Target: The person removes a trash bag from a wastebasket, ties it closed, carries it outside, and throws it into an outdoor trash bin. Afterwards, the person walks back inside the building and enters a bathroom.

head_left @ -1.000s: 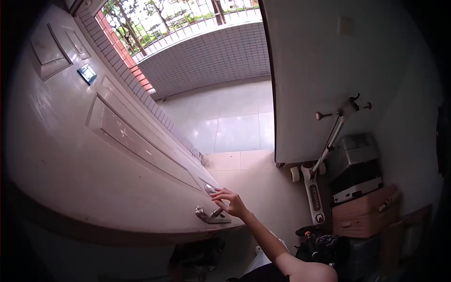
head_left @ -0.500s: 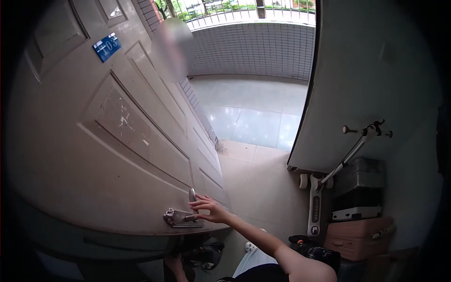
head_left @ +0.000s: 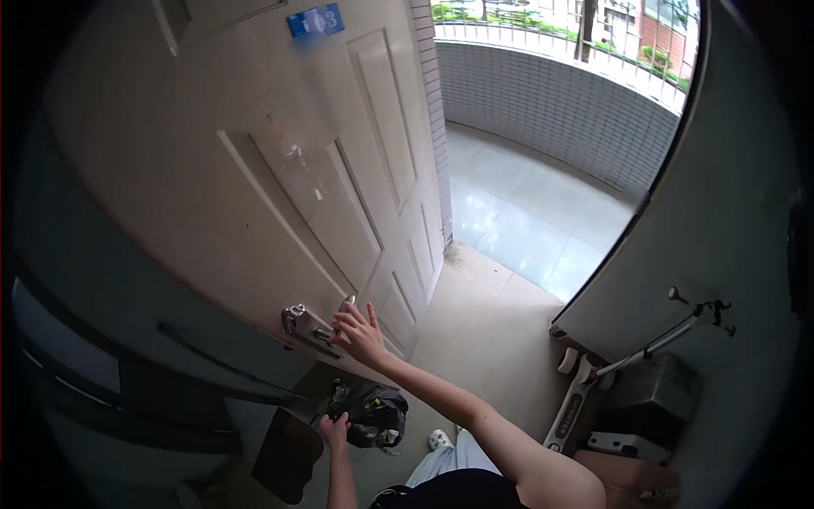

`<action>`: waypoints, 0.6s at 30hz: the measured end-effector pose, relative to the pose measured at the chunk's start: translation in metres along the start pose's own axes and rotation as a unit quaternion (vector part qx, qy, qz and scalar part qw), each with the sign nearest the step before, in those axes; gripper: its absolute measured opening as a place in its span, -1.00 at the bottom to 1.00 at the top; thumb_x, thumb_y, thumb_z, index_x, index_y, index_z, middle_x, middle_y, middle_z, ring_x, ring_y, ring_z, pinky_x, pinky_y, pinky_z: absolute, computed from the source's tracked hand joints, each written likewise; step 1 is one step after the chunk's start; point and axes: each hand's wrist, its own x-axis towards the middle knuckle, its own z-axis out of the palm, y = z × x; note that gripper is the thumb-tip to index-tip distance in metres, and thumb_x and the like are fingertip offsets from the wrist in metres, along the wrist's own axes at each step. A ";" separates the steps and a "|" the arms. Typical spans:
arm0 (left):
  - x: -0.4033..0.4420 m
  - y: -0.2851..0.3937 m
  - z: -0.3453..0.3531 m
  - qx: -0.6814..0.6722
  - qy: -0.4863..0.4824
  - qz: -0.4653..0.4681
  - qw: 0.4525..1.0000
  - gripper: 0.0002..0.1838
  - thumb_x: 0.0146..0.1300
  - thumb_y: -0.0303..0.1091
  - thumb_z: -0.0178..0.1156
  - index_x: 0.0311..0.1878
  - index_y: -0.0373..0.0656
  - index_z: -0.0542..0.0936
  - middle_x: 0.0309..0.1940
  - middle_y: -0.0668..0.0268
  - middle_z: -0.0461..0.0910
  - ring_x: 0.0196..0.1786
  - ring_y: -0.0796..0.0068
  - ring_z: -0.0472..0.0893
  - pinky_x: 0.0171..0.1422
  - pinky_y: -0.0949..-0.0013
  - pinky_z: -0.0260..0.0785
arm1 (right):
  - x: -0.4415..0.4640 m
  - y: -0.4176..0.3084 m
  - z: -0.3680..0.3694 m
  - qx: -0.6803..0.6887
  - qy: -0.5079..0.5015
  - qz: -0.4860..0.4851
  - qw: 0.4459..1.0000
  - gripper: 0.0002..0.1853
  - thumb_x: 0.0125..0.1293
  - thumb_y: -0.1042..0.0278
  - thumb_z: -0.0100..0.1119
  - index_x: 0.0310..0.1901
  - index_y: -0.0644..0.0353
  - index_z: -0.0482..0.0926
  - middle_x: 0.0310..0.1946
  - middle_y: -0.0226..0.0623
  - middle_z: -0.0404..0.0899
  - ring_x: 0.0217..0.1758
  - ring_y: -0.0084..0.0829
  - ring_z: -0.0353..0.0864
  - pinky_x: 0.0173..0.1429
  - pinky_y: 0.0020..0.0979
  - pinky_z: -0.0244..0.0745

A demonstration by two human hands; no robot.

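My right hand [head_left: 359, 339] reaches to the metal door handle [head_left: 348, 303] on the pale panelled door [head_left: 246, 195]. Its fingers lie across the upright lever, the thumb is bent close to it, and one finger sticks out. Lower down, my left hand [head_left: 337, 427] is closed at the side of a black plastic bag [head_left: 377, 414] that looks filled. The bag hangs near the floor below the door's edge. A lock fitting [head_left: 292, 317] sits beside the handle.
Beyond the doorway lies a tiled walkway [head_left: 517, 199] with a low wall [head_left: 543, 106]. At right, a white scooter [head_left: 572, 409] leans near stacked cases [head_left: 640, 403]. A dark brown panel-like object [head_left: 288, 456] stands left of my left hand.
My view has turned left and down, so the doorway sits further right. My left hand and the black bag show more fully. The right hand stays at the door handle.
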 end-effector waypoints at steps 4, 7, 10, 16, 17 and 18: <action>-0.015 0.013 0.010 -0.055 -0.034 -0.018 0.998 -0.82 -0.05 -0.59 0.21 -0.43 -0.18 0.40 -0.46 0.36 0.48 -0.46 0.57 0.49 -0.50 0.56 0.41 | 0.022 -0.014 0.024 -0.020 -0.052 0.013 0.998 -0.71 0.06 0.03 0.13 -0.25 -0.01 0.47 -0.02 -0.50 0.37 0.28 -0.37 0.12 0.31 0.05 -0.26; -0.026 0.021 0.037 -0.087 -0.063 -0.027 0.994 -0.83 -0.06 -0.59 0.21 -0.44 -0.18 0.40 -0.48 0.38 0.47 -0.49 0.59 0.48 -0.49 0.56 0.42 | 0.034 -0.016 0.043 -0.046 -0.036 -0.007 0.998 -0.75 0.08 0.07 0.09 -0.28 0.02 0.45 -0.07 -0.45 0.35 0.24 -0.34 0.15 0.29 0.06 -0.16; -0.026 0.031 0.061 -0.106 -0.088 -0.034 0.990 -0.83 -0.06 -0.59 0.21 -0.46 -0.17 0.41 -0.51 0.40 0.47 -0.51 0.60 0.47 -0.49 0.57 0.42 | 0.051 -0.024 0.065 -0.082 -0.054 -0.020 0.995 -0.76 0.10 0.10 0.06 -0.28 0.04 0.44 -0.10 -0.41 0.35 0.22 -0.31 0.16 0.28 0.04 -0.13; 0.003 -0.022 0.146 -0.215 -0.225 -0.081 0.947 -0.84 -0.04 -0.61 0.21 -0.41 -0.17 0.44 -0.46 0.37 0.49 -0.48 0.60 0.48 -0.48 0.57 0.41 | 0.064 -0.017 0.078 -0.067 -0.108 -0.041 0.991 -0.72 0.07 0.17 0.00 -0.22 0.12 0.45 -0.16 -0.32 0.40 0.18 -0.28 0.20 0.27 -0.05 -0.04; 0.017 -0.042 0.163 -0.310 -0.266 -0.135 0.903 -0.84 -0.04 -0.61 0.21 -0.41 -0.18 0.44 -0.46 0.37 0.49 -0.48 0.60 0.48 -0.49 0.57 0.41 | 0.070 -0.019 0.081 -0.057 -0.121 -0.036 0.990 -0.71 0.06 0.16 0.00 -0.22 0.13 0.45 -0.18 -0.31 0.41 0.14 -0.29 0.24 0.27 -0.07 -0.02; 0.019 -0.030 0.188 -0.355 -0.300 -0.160 0.871 -0.84 -0.04 -0.61 0.21 -0.41 -0.18 0.44 -0.46 0.37 0.49 -0.49 0.60 0.48 -0.49 0.57 0.41 | 0.071 -0.020 0.085 -0.067 -0.093 -0.047 0.992 -0.72 0.05 0.16 0.01 -0.26 0.13 0.47 -0.22 -0.33 0.44 0.09 -0.31 0.27 0.26 -0.08 -0.01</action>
